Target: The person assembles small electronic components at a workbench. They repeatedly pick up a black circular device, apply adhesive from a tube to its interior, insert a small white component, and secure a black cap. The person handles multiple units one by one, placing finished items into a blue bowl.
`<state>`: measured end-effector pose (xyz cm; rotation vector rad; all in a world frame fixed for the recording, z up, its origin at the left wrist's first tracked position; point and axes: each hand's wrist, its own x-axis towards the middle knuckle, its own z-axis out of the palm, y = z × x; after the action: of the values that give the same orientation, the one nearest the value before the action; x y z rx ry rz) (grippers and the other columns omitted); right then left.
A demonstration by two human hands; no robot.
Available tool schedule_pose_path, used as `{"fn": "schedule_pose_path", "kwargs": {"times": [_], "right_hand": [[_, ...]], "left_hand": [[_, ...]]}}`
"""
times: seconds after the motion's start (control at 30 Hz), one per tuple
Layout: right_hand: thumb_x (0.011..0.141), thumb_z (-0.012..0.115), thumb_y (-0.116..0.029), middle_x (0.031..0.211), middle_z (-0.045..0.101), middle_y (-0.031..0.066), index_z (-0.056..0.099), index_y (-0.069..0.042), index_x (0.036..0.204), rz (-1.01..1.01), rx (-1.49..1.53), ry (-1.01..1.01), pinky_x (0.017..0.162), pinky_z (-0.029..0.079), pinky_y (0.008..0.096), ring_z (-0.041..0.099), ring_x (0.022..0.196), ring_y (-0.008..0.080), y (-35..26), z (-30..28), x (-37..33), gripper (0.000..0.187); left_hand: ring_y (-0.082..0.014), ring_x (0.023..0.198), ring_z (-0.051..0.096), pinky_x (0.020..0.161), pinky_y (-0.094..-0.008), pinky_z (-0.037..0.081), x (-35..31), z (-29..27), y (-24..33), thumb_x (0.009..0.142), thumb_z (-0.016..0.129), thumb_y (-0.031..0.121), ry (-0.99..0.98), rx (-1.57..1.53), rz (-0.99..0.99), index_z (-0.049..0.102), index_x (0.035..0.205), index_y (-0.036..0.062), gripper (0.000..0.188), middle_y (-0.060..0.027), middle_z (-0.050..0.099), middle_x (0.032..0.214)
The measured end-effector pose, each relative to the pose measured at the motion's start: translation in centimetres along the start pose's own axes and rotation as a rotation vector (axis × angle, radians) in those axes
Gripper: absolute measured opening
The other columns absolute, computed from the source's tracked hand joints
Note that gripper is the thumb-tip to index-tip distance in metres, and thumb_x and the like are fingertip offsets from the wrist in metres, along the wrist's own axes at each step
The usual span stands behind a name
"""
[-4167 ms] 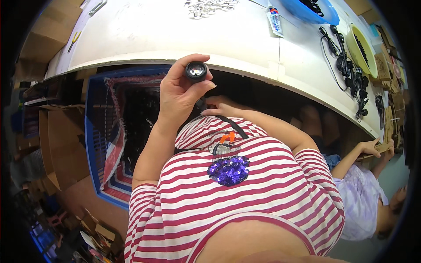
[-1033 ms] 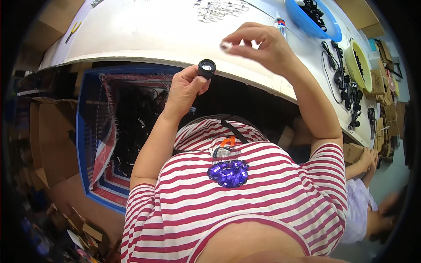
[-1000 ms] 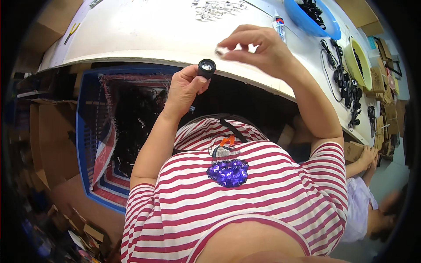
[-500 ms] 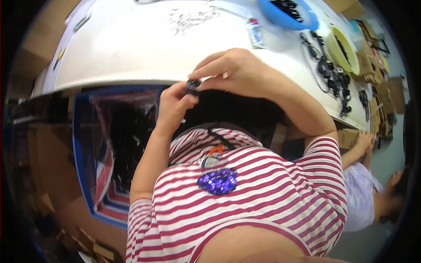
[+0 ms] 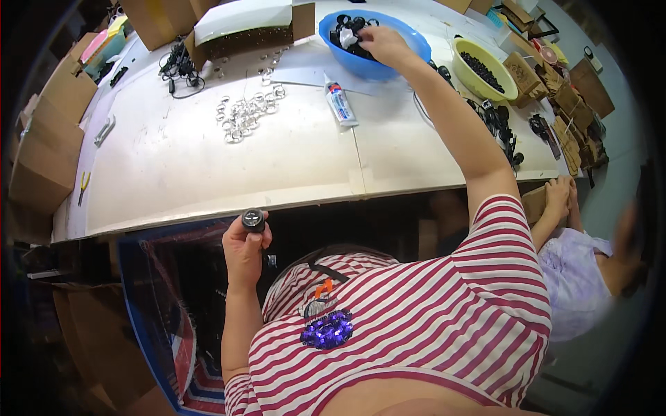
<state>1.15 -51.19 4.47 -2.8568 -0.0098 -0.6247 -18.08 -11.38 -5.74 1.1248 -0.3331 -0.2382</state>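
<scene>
My left hand, just off the table's front edge, grips a small black round device. Its glassy round face points up, and a short dark cable with a small plug hangs below the hand. My right hand reaches over the far side of the table into a blue bowl. Black ring-shaped parts fill that bowl. A crumpled white piece lies among them beside my fingertips. The right fingers are bent together; what they pinch, if anything, is too small to tell.
Clear rings lie scattered mid-table beside a tube. A yellow bowl of black parts and coiled cables are at the right. An open carton stands behind. A blue-rimmed bin is below left. Another person sits at right.
My hands were together at the table edge on the dark part. The right has moved up and away into the blue bowl; the left keeps the device, lower. The view has shifted, showing more table.
</scene>
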Motion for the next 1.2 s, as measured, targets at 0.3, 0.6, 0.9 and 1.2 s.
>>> {"fn": "schedule_pose_path", "kwargs": {"times": [0.3, 0.6, 0.9, 1.2], "right_hand": [[0.069, 0.062, -0.006, 0.082, 0.065, 0.0092, 0.063, -0.006, 0.103, 0.276, -0.139, -0.441, 0.066, 0.049, 0.0293, 0.061, 0.071, 0.0159, 2.2, 3.3, 3.9, 0.034], [0.076, 0.058, -0.003, 0.081, 0.062, 0.0044, 0.063, -0.005, 0.1, 0.124, 0.672, -0.085, 0.064, 0.046, 0.0197, 0.057, 0.068, 0.0078, -1.3, -1.2, -0.7, 0.025], [0.072, 0.059, -0.001, 0.082, 0.06, 0.0123, 0.06, -0.004, 0.089, -0.534, 0.28, -0.2, 0.067, 0.047, 0.033, 0.058, 0.072, 0.0283, -13.5, 3.8, -9.0, 0.017], [0.077, 0.056, -0.003, 0.098, 0.057, 0.0112, 0.054, -0.006, 0.103, -0.524, 0.25, -0.256, 0.073, 0.047, 0.0334, 0.059, 0.083, 0.0266, -12.3, 5.7, -11.6, 0.026]], "left_hand": [[-0.0081, 0.058, 0.045, 0.053, -0.0203, 0.033, -0.4, -0.4, 0.5, 0.08, 0.065, 0.026, 0.026, -0.034, -0.017, 0.058, 0.101, -0.0024, 0.036, -0.0019, 0.054, 0.068], [-0.0084, 0.057, 0.041, 0.052, -0.0216, 0.032, -0.5, 0.0, 0.3, 0.083, 0.061, 0.03, 0.037, -0.002, -0.074, 0.054, 0.101, -0.0018, 0.037, -0.0006, 0.048, 0.065], [-0.0092, 0.061, 0.045, 0.056, -0.0224, 0.035, -1.5, 1.3, 1.0, 0.077, 0.067, 0.033, -0.032, -0.056, -0.053, 0.055, 0.103, -0.0028, 0.046, -0.002, 0.052, 0.067], [-0.0089, 0.061, 0.045, 0.057, -0.0212, 0.036, -2.5, 0.8, 1.4, 0.075, 0.069, 0.034, 0.024, -0.049, -0.067, 0.056, 0.104, -0.0031, 0.049, -0.0023, 0.054, 0.069]]}}
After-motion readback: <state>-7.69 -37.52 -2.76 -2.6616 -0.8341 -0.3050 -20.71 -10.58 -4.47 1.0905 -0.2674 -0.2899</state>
